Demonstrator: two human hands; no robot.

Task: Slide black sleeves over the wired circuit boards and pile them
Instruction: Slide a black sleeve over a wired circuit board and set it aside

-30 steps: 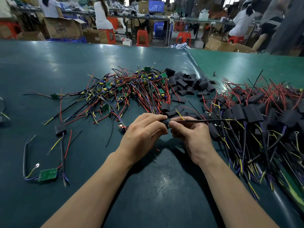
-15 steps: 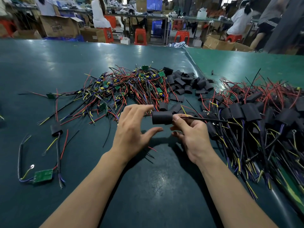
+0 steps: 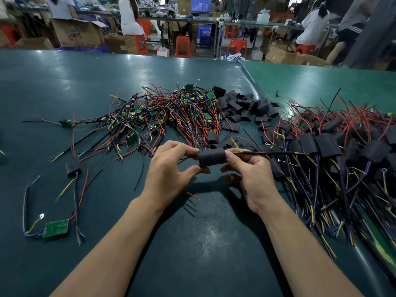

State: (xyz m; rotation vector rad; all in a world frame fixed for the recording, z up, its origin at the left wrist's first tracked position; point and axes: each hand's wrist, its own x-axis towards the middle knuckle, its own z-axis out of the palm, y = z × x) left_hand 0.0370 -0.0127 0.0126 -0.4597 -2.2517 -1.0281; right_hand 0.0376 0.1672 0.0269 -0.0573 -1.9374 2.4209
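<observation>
A black sleeve [image 3: 212,157] hangs above the table's middle, held between both hands, with wires sticking out of each end. My left hand [image 3: 171,172] pinches its left end between thumb and fingers. My right hand [image 3: 246,170] pinches its right end, where a black cable runs off to the right. The board inside the sleeve is hidden. Behind lies a tangle of bare wired circuit boards [image 3: 167,116], with loose black sleeves [image 3: 242,106] beside it. At the right is a pile of sleeved boards [image 3: 334,151].
At the left lie one sleeved board [image 3: 72,168] and one bare green board [image 3: 56,228] with its wires. The green table [image 3: 64,82] ends at a raised seam on the right. People sit at benches with cardboard boxes and red stools beyond the far edge.
The sleeve came into view between the hands. My left hand opened briefly, then closed again on the sleeve's left end. The camera view dropped slightly.
</observation>
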